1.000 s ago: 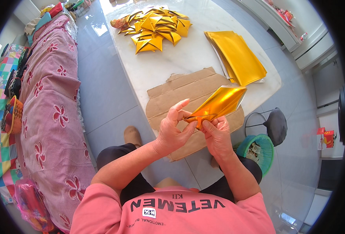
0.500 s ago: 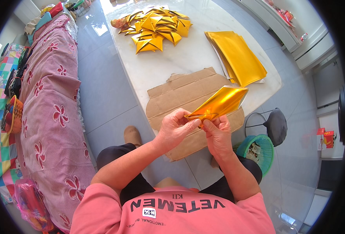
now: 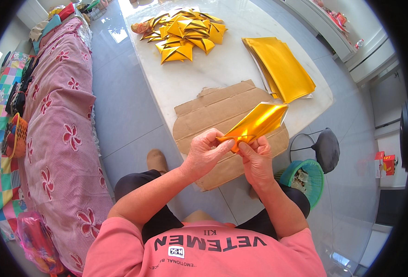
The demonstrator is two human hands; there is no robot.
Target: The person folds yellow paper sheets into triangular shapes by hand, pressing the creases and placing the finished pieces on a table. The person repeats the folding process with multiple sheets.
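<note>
Seated at the near end of a white table (image 3: 213, 78), both hands up over a flat sheet of brown cardboard (image 3: 213, 115) that hangs past the table's near edge. One folded gold paper (image 3: 257, 123) held in the air above that cardboard, narrow end pinched, wide end pointing up and to the right. Left hand (image 3: 206, 154) clamped on the pointed tip with thumb and fingertips pressed together; right hand (image 3: 257, 159) gripping the same end from below, fingers closed around it.

Further up the table, one loose heap of finished gold folded pieces (image 3: 183, 32), too tangled to count. To the right, one stack of flat gold sheets (image 3: 280, 67), its corner reaching the table's right edge. Bare tabletop between heap, stack and cardboard.

Left of the table, a strip of grey tiled floor (image 3: 125, 106), then a pink flowered bed cover (image 3: 61, 120). Right of the knees, one teal basket (image 3: 312, 173) and one dark stool (image 3: 326, 150) crowding that side.
</note>
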